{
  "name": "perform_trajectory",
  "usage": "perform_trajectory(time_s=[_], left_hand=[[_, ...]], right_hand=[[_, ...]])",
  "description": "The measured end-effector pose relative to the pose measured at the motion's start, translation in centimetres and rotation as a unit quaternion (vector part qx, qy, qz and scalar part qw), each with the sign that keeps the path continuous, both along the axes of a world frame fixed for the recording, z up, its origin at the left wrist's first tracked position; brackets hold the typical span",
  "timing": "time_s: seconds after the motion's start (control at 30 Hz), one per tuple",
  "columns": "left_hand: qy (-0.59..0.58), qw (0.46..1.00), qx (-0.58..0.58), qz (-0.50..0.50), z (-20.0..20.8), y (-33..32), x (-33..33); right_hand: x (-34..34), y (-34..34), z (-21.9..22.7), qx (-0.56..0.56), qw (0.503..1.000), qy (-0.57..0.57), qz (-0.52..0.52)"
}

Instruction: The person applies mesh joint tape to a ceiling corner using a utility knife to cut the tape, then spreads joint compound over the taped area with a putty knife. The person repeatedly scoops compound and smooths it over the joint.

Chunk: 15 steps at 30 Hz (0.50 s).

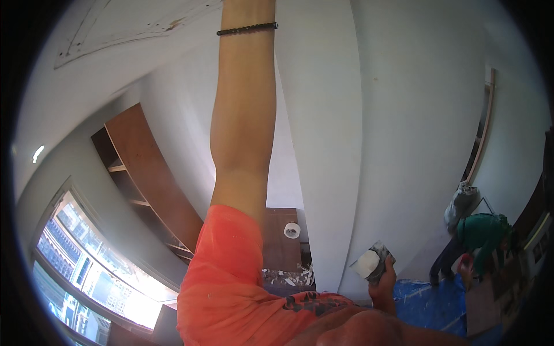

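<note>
My left arm (242,127), with a red sleeve and a dark beaded bracelet (247,29) near the wrist, reaches straight up. Its hand is cut off by the top edge, close to the pale ceiling (144,52), which has dark line marks and a brown patch. Low on the right, my right hand (385,286) is closed on a wide putty knife (381,252). A thick white lump of putty (366,264) lies on its metal blade. The handle is mostly hidden by my fingers.
A brown open shelf unit (153,179) and a bright window (86,271) are on the left. Below stands a brown board (280,239) with a white tape roll (292,230) and debris. At right, a person in green (482,233) bends over near a blue sheet (430,305).
</note>
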<state>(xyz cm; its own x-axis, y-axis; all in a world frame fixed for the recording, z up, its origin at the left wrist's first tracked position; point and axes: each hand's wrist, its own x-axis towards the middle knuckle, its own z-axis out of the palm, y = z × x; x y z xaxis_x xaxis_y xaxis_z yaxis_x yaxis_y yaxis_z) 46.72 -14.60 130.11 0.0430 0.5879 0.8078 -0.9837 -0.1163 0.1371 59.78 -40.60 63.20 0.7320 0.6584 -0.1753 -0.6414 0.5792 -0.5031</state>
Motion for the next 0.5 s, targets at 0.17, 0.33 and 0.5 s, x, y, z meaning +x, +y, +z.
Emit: perform_trajectory(time_s=[0.17,0.33,0.5], left_hand=[[0.002,0.885,0.113,0.452,-7.2,-6.9,-2.8],[-0.154,0.977,0.119,0.09,-8.9,-6.2,-2.0],[-0.108,0.99,0.074,0.045,-8.4,-2.1,1.6]], right_hand=[[0.6,-1.2,-0.2,-0.012,1.0,0.023,-0.012],[0.9,-0.9,-0.3,-0.022,0.999,0.029,0.002],[1.2,-0.5,-0.6,-0.009,0.999,0.034,0.022]])
